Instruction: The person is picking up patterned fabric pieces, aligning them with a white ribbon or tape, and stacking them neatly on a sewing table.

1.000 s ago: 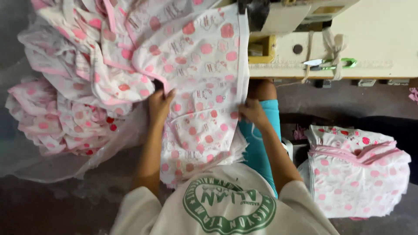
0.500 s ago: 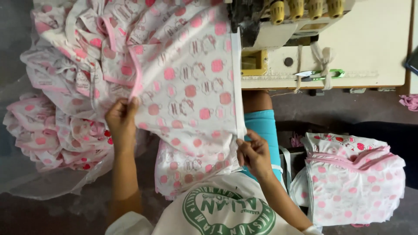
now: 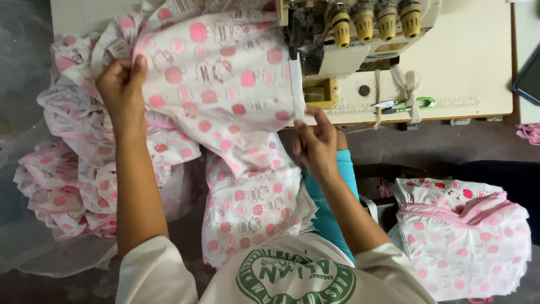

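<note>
My left hand (image 3: 121, 90) has moved up to grip the far corner of the pink-spotted fabric piece (image 3: 225, 84), my right hand (image 3: 316, 143) now pinching its edge beside the sewing machine (image 3: 349, 39), so the piece looks stretched toward the needle.

Bare tabletop (image 3: 484, 62) right of the sewing machine (image 3: 360, 34); fabric heap (image 3: 73, 169) crowding the left.

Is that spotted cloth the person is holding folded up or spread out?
Spread out. The pink-spotted cloth lies stretched flat between the left hand at one edge and the right hand at the other, beside the sewing machine.
</note>
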